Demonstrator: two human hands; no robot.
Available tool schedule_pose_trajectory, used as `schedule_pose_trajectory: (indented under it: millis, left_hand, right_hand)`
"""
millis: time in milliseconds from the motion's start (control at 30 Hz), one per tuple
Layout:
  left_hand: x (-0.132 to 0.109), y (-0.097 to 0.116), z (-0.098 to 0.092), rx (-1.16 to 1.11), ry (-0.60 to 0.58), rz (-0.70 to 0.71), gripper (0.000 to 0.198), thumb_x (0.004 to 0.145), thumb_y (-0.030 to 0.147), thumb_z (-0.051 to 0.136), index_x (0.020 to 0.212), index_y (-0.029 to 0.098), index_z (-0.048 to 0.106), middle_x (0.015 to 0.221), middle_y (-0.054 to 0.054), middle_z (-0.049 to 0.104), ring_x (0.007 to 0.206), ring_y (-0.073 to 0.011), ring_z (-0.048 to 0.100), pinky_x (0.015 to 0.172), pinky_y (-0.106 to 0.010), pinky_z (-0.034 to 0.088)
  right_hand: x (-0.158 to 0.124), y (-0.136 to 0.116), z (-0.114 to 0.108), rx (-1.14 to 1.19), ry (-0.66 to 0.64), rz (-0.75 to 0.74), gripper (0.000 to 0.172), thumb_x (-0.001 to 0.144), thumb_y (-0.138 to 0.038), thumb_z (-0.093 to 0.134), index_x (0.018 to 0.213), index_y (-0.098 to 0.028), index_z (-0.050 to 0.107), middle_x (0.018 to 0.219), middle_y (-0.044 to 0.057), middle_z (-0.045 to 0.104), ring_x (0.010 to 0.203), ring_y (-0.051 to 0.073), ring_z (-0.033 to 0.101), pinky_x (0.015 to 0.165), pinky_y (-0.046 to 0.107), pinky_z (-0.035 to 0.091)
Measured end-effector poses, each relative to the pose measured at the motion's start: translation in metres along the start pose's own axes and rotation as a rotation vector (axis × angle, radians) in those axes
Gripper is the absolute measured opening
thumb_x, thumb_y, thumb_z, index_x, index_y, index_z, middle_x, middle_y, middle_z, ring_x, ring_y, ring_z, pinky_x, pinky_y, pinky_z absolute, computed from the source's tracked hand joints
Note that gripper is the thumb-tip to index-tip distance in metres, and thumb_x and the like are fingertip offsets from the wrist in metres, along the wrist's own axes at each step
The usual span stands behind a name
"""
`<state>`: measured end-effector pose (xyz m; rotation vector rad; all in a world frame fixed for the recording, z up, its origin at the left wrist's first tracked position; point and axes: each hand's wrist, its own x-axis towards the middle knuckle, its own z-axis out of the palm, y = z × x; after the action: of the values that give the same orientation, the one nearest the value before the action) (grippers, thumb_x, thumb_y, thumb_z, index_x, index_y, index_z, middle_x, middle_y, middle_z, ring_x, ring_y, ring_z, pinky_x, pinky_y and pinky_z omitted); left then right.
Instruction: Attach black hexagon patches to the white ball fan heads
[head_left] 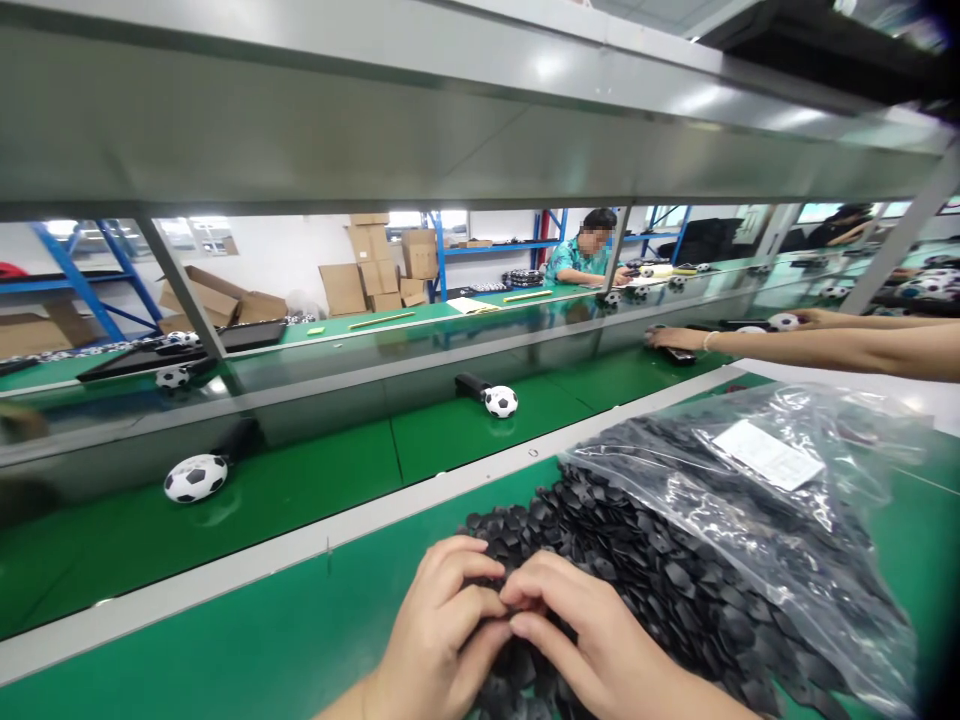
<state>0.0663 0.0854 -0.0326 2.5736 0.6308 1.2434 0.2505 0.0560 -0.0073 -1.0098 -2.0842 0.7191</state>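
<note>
My left hand [450, 625] and my right hand [574, 625] meet fingertip to fingertip over a heap of small flat black pieces [652, 555]. The fingers of both are curled into a pinch. Whatever lies between the fingertips is hidden or too small to make out. More of the black pieces spill from a clear plastic bag [795, 530] with a white label [769, 453], just right of my hands. The heap and the bag rest on a green worktop [247, 640].
Beyond a pale rail [360, 512] runs a green conveyor belt [360, 440] with soccer-ball pieces [196, 478] on black handles. At right, a co-worker's arms [832, 345] reach over the belt. A metal shelf [300, 120] hangs overhead. Another person [581, 260] sits across the line.
</note>
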Motion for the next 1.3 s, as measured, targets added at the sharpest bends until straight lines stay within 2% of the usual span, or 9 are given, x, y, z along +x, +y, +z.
schedule_pose_trajectory:
  millis: [400, 667, 833, 933, 1133, 1300]
  left_hand:
    - [0.0031, 0.004, -0.0054, 0.044, 0.06, 0.012, 0.006, 0.084, 0.015, 0.051, 0.084, 0.017, 0.057, 0.089, -0.008, 0.057, 0.097, -0.0221, 0.052, 0.08, -0.039, 0.05]
    - [0.0057, 0.0037, -0.0046, 0.061, 0.105, 0.024, 0.006, 0.082, 0.015, 0.054, 0.087, 0.017, 0.058, 0.088, -0.008, 0.059, 0.093, -0.021, 0.055, 0.077, -0.036, 0.052]
    - [0.0053, 0.0043, -0.0045, 0.033, 0.096, 0.011, 0.009, 0.083, 0.012, 0.052, 0.087, 0.018, 0.057, 0.088, -0.007, 0.058, 0.093, -0.02, 0.053, 0.077, -0.034, 0.051]
    - [0.0045, 0.004, -0.0049, 0.017, 0.084, 0.002, 0.006, 0.083, 0.012, 0.052, 0.084, 0.018, 0.055, 0.086, -0.006, 0.057, 0.092, -0.0197, 0.053, 0.077, -0.033, 0.051]
    - [0.003, 0.0042, -0.0048, -0.015, 0.048, -0.003, 0.005, 0.085, 0.016, 0.049, 0.081, 0.018, 0.051, 0.083, -0.006, 0.056, 0.09, -0.0197, 0.052, 0.078, -0.035, 0.049]
    - [0.0006, 0.005, -0.0016, -0.023, -0.016, -0.091, 0.01, 0.079, 0.015, 0.057, 0.078, 0.018, 0.047, 0.089, -0.006, 0.056, 0.096, -0.0218, 0.051, 0.082, -0.04, 0.049]
  right_hand:
    - [-0.0011, -0.0017, -0.0022, -0.043, 0.009, -0.078, 0.013, 0.087, -0.012, 0.044, 0.085, -0.019, 0.054, 0.085, 0.004, 0.057, 0.079, 0.015, 0.052, 0.07, 0.025, 0.044]
    - [-0.0001, -0.0012, -0.0008, -0.03, 0.033, -0.05, 0.014, 0.086, -0.013, 0.042, 0.09, -0.019, 0.054, 0.085, 0.004, 0.058, 0.078, 0.014, 0.053, 0.071, 0.025, 0.045]
    - [0.0011, -0.0037, -0.0016, -0.004, 0.034, -0.002, 0.011, 0.087, -0.015, 0.044, 0.084, -0.019, 0.054, 0.082, 0.002, 0.059, 0.077, 0.013, 0.054, 0.07, 0.024, 0.044]
    - [0.001, -0.0049, -0.0016, -0.017, 0.016, -0.025, 0.011, 0.087, -0.016, 0.044, 0.084, -0.018, 0.054, 0.082, 0.003, 0.059, 0.076, 0.014, 0.054, 0.07, 0.025, 0.045]
    - [-0.0003, -0.0061, -0.0027, -0.06, -0.027, -0.1, 0.02, 0.088, -0.012, 0.041, 0.102, -0.02, 0.054, 0.091, 0.005, 0.059, 0.083, 0.014, 0.053, 0.076, 0.025, 0.045]
    - [-0.0007, -0.0033, -0.0022, -0.067, 0.004, -0.126, 0.019, 0.087, -0.008, 0.039, 0.093, -0.019, 0.054, 0.088, 0.005, 0.058, 0.082, 0.014, 0.053, 0.074, 0.025, 0.045]
